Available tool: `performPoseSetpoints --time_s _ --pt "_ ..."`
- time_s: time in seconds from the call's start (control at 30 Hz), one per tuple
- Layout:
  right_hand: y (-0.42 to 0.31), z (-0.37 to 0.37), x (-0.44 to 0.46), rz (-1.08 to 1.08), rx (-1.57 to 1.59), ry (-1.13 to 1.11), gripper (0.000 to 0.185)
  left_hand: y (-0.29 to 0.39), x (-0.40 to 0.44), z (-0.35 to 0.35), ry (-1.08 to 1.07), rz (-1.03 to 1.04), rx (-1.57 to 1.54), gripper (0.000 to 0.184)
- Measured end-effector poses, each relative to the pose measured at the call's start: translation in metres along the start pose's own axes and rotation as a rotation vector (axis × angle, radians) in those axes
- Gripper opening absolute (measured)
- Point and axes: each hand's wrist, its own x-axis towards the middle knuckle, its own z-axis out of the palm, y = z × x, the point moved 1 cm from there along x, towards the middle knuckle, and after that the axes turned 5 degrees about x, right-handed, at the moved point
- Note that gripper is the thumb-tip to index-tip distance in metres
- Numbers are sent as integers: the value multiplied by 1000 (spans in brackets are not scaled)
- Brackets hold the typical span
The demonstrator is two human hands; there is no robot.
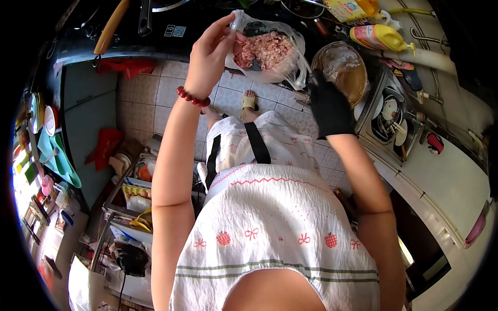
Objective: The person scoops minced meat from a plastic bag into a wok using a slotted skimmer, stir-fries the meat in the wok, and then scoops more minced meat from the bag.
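Observation:
A clear plastic bag [298, 44] lies spread at the counter's edge, with pink minced meat [268, 50] inside. My left hand [211, 51], bare with a red bead bracelet at the wrist, pinches the bag's left rim between thumb and fingers. Close to the bag's lower right corner is my right hand [332, 106] in a black glove. Its fingers point toward the bag, but they are too dark and blurred to make out their grip. Just right of the glove stands a round brownish bowl [357, 85] with crumpled clear plastic in it.
A yellow bottle [377, 37] lies behind the bowl. At right, a sink [386, 111] holds dishes. A wooden handle [111, 27] juts over the counter's front at left. Shelves with kitchen goods [136, 199] stand at lower left. Tiled floor [168, 93] lies below.

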Motion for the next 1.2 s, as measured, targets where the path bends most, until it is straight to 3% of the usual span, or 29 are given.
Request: performPoseSetpoints --time_s 0.1,0.2,0.27,0.4,0.43,0.5,0.57,0.6,0.77,0.87,1.07,1.1,1.17,1.2 --pt "-20 56 -6 35 54 6 40 -2 3 3 10 5 -7 39" --pt "-45 66 -7 41 73 -25 40 -3 3 1 32 8 85 40" --pt "-46 64 -6 -14 157 0 42 -1 1 1 33 -3 103 40" --pt "-16 20 -10 43 114 11 29 5 -1 1 13 -30 36 40" --pt "-2 8 -14 -138 187 152 30 5 -2 0 7 -40 32 40" --pt "21 -17 -15 -91 415 73 28 3 -4 -2 -13 -19 22 40" --pt "28 -58 -10 438 999 -485 33 3 -4 -2 -26 -8 23 40" --pt "30 -69 -9 431 1056 -557 35 4 -3 -1 -25 -11 29 40" --pt "37 -76 20 594 1155 -705 28 11 -5 3 -20 -29 38 40" --pt "30 -69 43 570 1119 -656 22 8 -6 -2 -37 -41 45 40" --pt "45 -41 102 465 879 -808 19 8 -9 -3 -53 -35 73 39" --pt "61 -20 119 293 1058 -907 23 8 -9 -3 -54 -38 77 39" --pt "10 -68 112 695 1154 -753 26 10 -8 -2 -55 -38 87 38" --pt "8 -69 117 685 1137 -754 26 10 -8 -1 -53 -36 105 38"
